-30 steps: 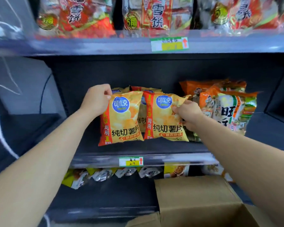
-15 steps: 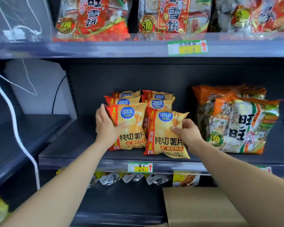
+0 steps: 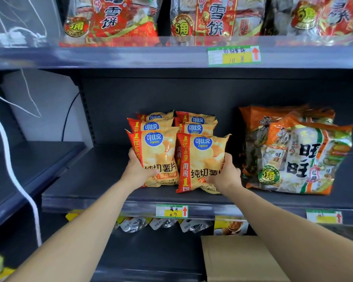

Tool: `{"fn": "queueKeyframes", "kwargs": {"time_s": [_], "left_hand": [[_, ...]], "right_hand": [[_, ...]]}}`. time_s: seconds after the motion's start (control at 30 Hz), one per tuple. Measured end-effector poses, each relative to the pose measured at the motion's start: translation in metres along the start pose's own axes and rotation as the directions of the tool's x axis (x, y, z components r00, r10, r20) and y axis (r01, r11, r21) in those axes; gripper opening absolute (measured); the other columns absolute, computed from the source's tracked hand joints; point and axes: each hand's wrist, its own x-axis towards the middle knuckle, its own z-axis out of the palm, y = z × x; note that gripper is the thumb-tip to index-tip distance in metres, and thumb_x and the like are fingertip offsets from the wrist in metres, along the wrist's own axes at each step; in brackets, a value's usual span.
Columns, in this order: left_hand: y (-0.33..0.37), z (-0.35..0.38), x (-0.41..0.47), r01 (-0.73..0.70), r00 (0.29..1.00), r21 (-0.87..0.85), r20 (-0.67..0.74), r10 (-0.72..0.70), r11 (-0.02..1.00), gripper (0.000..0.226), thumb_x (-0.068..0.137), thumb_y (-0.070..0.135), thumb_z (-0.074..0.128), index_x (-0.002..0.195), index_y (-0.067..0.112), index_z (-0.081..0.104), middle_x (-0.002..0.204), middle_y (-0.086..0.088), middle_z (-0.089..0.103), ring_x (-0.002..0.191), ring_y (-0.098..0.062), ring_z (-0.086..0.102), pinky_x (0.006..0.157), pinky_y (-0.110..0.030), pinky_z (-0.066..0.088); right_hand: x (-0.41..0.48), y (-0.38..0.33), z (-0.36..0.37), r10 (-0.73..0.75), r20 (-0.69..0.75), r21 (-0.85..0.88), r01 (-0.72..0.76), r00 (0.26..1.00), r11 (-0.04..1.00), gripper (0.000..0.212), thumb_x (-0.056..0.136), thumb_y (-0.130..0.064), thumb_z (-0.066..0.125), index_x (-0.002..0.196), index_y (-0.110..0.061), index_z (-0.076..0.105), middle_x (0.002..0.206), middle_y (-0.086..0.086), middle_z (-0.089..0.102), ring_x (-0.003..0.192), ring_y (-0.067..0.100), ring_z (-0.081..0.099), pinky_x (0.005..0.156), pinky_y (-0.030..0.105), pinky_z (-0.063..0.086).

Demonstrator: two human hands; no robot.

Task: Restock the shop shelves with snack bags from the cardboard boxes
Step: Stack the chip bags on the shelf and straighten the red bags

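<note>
Left front bag (image 3: 158,153) and right front bag (image 3: 202,159) found upright at front of middle shelf (image 3: 86,180), just ahead of rear chip bags (image 3: 194,127); two rows formed.

Left front bag gripped at lower left corner by left hand (image 3: 139,171), fingers curled round edge. Right front bag gripped likewise at lower right by right hand (image 3: 226,176).

Since a second ago, grips moved from bags' upper parts to lower corners and bags lowered onto shelf.

Placement judged nearly complete. Release and return to cardboard box (image 3: 238,259) expected.

Rice cracker packs (image 3: 298,155) noted just beside, right.
</note>
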Motion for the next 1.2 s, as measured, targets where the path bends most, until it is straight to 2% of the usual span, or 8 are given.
{"fn": "queueKeyframes", "kwargs": {"time_s": [0.1, 0.27, 0.4, 0.47, 0.57, 0.73, 1.0, 1.2], "left_hand": [[-0.002, -0.005, 0.001, -0.018, 1.0, -0.016, -0.015, 0.018, 1.0, 0.1, 0.075, 0.01, 0.078, 0.147, 0.02, 0.009, 0.133, -0.002, 0.05, 0.121, -0.019, 0.049, 0.094, -0.034, 0.042], [-0.004, -0.009, 0.003, 0.003, 0.999, -0.037, 0.043, -0.002, 0.999, 0.104, 0.077, 0.01, 0.077, 0.149, 0.021, 0.003, 0.133, 0.0, 0.049, 0.122, -0.018, 0.048, 0.094, -0.03, 0.039], [-0.005, -0.011, 0.012, 0.006, 0.999, -0.033, 0.035, -0.005, 0.999, 0.102, 0.075, 0.011, 0.078, 0.148, 0.022, 0.007, 0.131, 0.0, 0.051, 0.115, -0.015, 0.049, 0.095, -0.032, 0.041], [-0.006, -0.013, 0.017, 0.006, 1.0, -0.034, 0.021, -0.005, 0.999, 0.102, 0.074, 0.011, 0.079, 0.148, 0.021, 0.009, 0.128, 0.001, 0.052, 0.117, -0.017, 0.05, 0.095, -0.033, 0.042], [-0.008, -0.014, 0.019, 0.014, 0.999, -0.052, 0.031, -0.013, 0.999, 0.103, 0.075, 0.01, 0.078, 0.148, 0.023, 0.007, 0.127, 0.0, 0.052, 0.116, -0.017, 0.05, 0.095, -0.034, 0.043], [-0.009, -0.014, 0.019, 0.032, 0.998, -0.069, 0.049, -0.029, 0.997, 0.104, 0.076, 0.01, 0.078, 0.149, 0.025, 0.005, 0.123, 0.004, 0.052, 0.11, -0.013, 0.048, 0.091, -0.03, 0.042], [-0.01, -0.019, 0.025, 0.108, 0.989, -0.108, 0.113, -0.095, 0.988, 0.105, 0.071, 0.007, 0.081, 0.147, 0.028, 0.011, 0.119, 0.005, 0.053, 0.119, -0.018, 0.05, 0.104, -0.039, 0.041], [-0.016, -0.021, 0.031, 0.178, 0.969, -0.12, 0.194, -0.153, 0.977, 0.101, 0.071, 0.01, 0.081, 0.146, 0.029, 0.016, 0.128, 0.001, 0.055, 0.12, -0.021, 0.051, 0.106, -0.041, 0.039]], "right_hand": [[0.004, 0.0, 0.005, -0.014, -0.059, 0.034, 0.016, 0.998, 0.999, 0.061, 0.074, -0.009, 0.077, 0.117, -0.024, 0.037, 0.106, 0.003, 0.049, 0.116, 0.028, 0.04, 0.098, 0.052, 0.041], [0.008, 0.0, 0.016, -0.013, -0.158, 0.022, 0.017, 0.987, 1.0, 0.055, 0.078, -0.009, 0.073, 0.119, -0.019, 0.037, 0.121, 0.003, 0.052, 0.115, 0.028, 0.041, 0.093, 0.051, 0.044], [0.013, -0.002, 0.019, -0.031, -0.191, 0.023, 0.037, 0.981, 0.999, 0.049, 0.079, -0.007, 0.071, 0.114, -0.015, 0.039, 0.122, 0.005, 0.053, 0.113, 0.029, 0.042, 0.089, 0.047, 0.045], [0.014, -0.003, 0.021, -0.03, -0.189, 0.014, 0.033, 0.982, 0.999, 0.049, 0.079, -0.008, 0.072, 0.113, -0.014, 0.039, 0.122, 0.006, 0.053, 0.113, 0.03, 0.042, 0.087, 0.045, 0.045], [0.014, -0.005, 0.021, 0.001, -0.162, -0.022, -0.004, 0.987, 1.0, 0.052, 0.08, -0.012, 0.073, 0.117, -0.012, 0.036, 0.127, 0.007, 0.049, 0.118, 0.031, 0.04, 0.092, 0.047, 0.044], [0.012, -0.009, 0.016, 0.076, -0.083, -0.192, -0.091, 0.994, 0.977, 0.064, 0.082, -0.027, 0.072, 0.127, -0.011, 0.03, 0.136, 0.012, 0.04, 0.127, 0.034, 0.034, 0.097, 0.043, 0.04], [0.009, -0.008, 0.011, 0.153, -0.051, -0.233, -0.161, 0.987, 0.959, 0.075, 0.08, -0.033, 0.073, 0.135, -0.011, 0.027, 0.14, 0.016, 0.032, 0.13, 0.036, 0.03, 0.098, 0.041, 0.039], [0.014, -0.006, 0.004, 0.148, -0.014, -0.266, -0.147, 0.989, 0.953, 0.08, 0.079, -0.033, 0.075, 0.136, -0.012, 0.025, 0.139, 0.016, 0.032, 0.128, 0.037, 0.035, 0.099, 0.043, 0.04]]}}
